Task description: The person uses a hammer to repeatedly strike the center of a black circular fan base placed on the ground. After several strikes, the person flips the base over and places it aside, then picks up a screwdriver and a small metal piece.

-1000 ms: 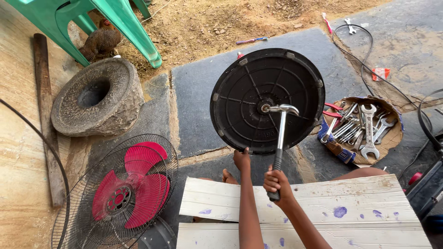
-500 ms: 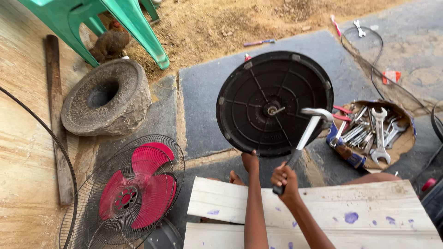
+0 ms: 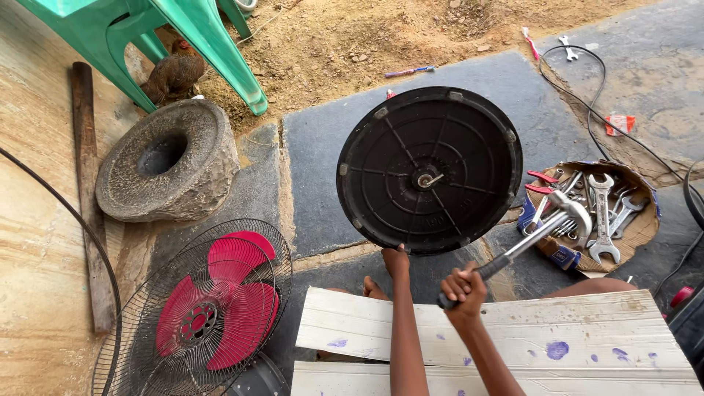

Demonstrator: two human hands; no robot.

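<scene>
Right hand is closed tight around the black grip of the claw hammer, and compared with a second ago I have swung the hammer head off the hub and out to the right, so the shaft now slants up and away from my fist toward the tool box. Left hand pinches the lower rim of the round black fan base, fingers curled on the edge, holding the base tilted up with its ribbed underside facing me. With the hammer drawn back, the centre bolt stands exposed just above and left of my right fist; I judge this as the backswing between blows on that bolt. Beyond the hammer head, to the right of my right hand, lies a shallow brown cardboard box of spanners, with a small blue package at its near left edge; its print is too small to tell. Far right on the ground lies a small red-and-white wrapper. To the left of my left hand rests the red-bladed fan cage.
</scene>
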